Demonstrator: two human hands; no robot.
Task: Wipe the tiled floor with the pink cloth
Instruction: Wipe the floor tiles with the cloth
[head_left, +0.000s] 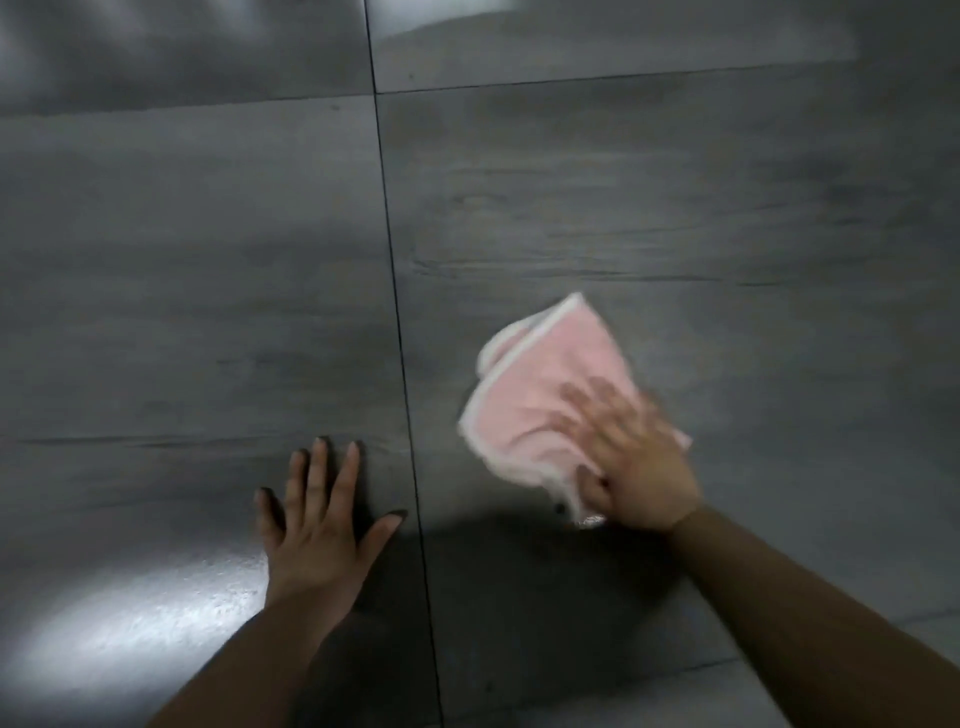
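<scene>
Grey tiled floor (571, 208), right hand (631, 462) pressing crumpled pink cloth (535, 395)

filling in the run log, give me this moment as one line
right hand: pressed on crumpled pink cloth | left hand: flat, fingers spread on grey tiled floor | cloth: right of grout line

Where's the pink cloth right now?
In the head view, the pink cloth lies on the tiled floor, right of the long grout line, pressed under the right hand.
</scene>
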